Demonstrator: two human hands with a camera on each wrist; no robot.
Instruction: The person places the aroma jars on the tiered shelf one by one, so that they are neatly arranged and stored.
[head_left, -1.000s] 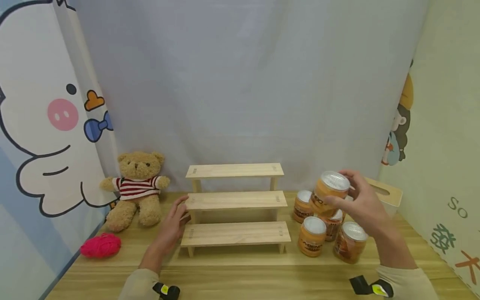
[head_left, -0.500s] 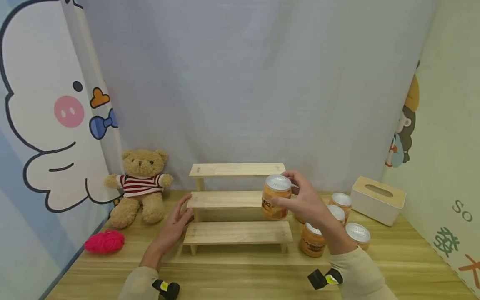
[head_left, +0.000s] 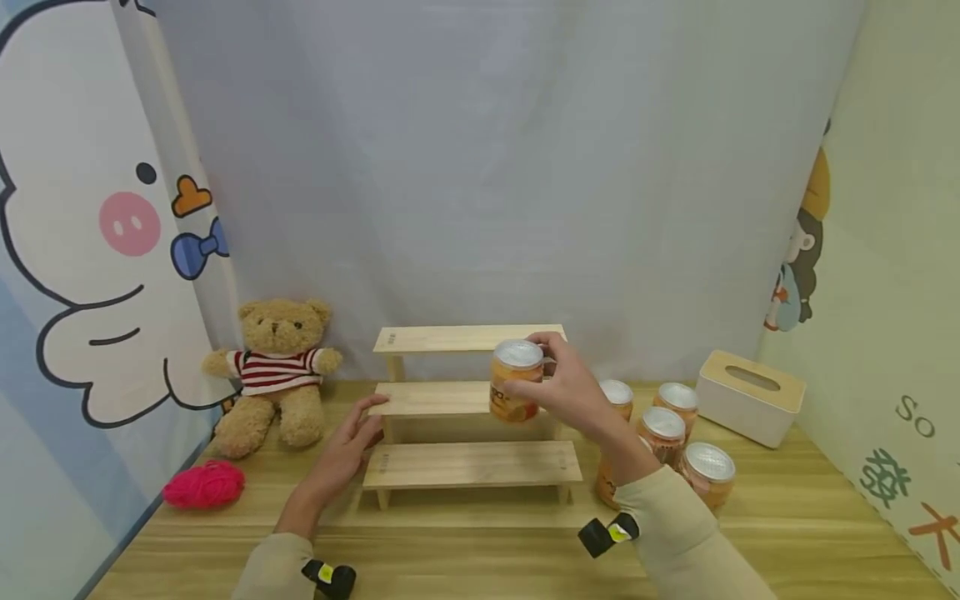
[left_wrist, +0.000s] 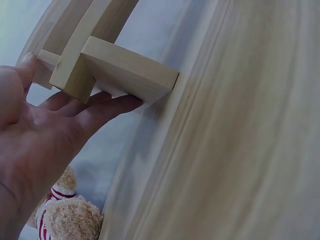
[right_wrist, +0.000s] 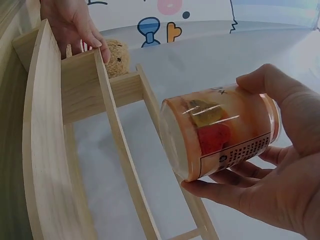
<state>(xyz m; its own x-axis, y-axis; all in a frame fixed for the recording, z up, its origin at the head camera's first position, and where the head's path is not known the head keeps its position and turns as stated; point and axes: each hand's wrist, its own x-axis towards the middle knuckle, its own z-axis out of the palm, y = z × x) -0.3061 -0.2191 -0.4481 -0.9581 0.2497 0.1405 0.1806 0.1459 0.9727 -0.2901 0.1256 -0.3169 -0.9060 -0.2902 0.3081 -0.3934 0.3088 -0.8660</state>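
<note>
My right hand [head_left: 577, 396] grips an orange-labelled can [head_left: 510, 387] with a silver lid, thumb on one side and fingers round the other. The can is upright in front of the middle shelf of a three-tier wooden display rack [head_left: 472, 462], overlapping that shelf in the head view. In the right wrist view, the can's label [right_wrist: 212, 130] shows yellow and red pieces. My left hand [head_left: 348, 446] holds the rack's left end at the middle shelf. The left wrist view shows its thumb by a board and its fingers [left_wrist: 107, 110] against the wooden support [left_wrist: 132, 70].
Several more orange cans [head_left: 708, 475] stand right of the rack, partly hidden by my right forearm. Behind them is a tissue box [head_left: 750, 404] with a wooden top. A teddy bear [head_left: 277, 375] and a pink yarn skein [head_left: 204, 485] lie left. A grey curtain [head_left: 480, 167] hangs behind.
My right hand has carried the can left from over the other cans to the front of the middle shelf. The left hand has stayed at the rack's left end.
</note>
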